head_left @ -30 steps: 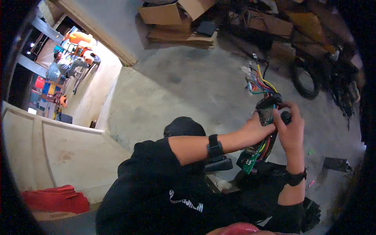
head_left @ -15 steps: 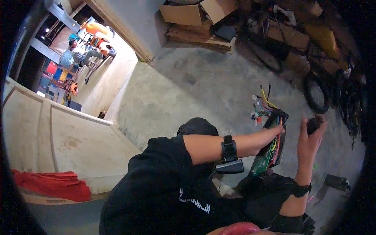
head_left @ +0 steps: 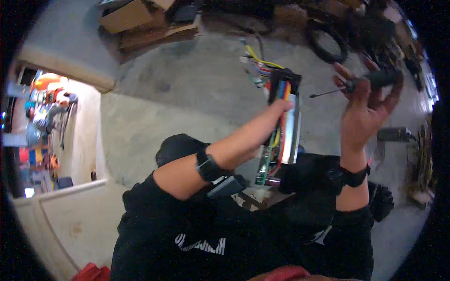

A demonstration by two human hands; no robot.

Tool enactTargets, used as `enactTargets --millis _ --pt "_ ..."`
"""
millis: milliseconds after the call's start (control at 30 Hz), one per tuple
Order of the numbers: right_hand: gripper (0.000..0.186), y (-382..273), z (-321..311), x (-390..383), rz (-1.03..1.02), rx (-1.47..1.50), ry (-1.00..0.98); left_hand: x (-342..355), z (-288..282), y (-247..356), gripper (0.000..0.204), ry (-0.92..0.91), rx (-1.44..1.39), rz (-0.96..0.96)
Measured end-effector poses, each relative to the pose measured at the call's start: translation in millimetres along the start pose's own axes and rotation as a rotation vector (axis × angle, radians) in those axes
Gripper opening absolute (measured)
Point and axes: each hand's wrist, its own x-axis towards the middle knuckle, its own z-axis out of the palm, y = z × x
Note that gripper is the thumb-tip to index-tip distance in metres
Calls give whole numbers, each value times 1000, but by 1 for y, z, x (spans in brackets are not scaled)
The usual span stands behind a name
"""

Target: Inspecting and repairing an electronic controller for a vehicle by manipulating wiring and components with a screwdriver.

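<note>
Between my arms is an opened electronic controller (head_left: 291, 129), a long dark case with a pale metal side, a green circuit board (head_left: 263, 171) and red, yellow and blue wires inside. Loose wires (head_left: 260, 68) with connectors stick out of its far end. My left hand (head_left: 282, 107) is closed on the case near that end; its fingers are mostly hidden. To the right, apart from the controller, my right hand (head_left: 366, 110) is raised, palm side showing, and holds a screwdriver (head_left: 382, 78) by its dark handle. The thin shaft points left toward the case.
Cardboard boxes (head_left: 133, 18) stand by the far wall. Tyres (head_left: 326, 43) and dark clutter line the far right. A dark cylindrical thing (head_left: 393, 134) lies on the floor at the right. Through the doorway at left, a person (head_left: 44, 116) sits near an orange vehicle.
My view has swung to the right. The controller is turned more upright, showing its pale metal side. My right hand has tilted the dark thing it held, and the screwdriver's shaft now shows.
</note>
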Motion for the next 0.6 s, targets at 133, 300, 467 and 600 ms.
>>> enactTargets --millis 133,300,467,600 --pt "66 -3 -5 5 76 96 -58 13 -3 -6 40 33 139 36" --pt "69 17 0 -4 -5 112 -134 4 0 0 40 58 92 -24" --pt "68 14 14 -11 114 214 -163 -1 5 5 39 45 37 -35" --pt "68 15 10 -8 99 164 -139 2 2 5 40 35 50 -75"
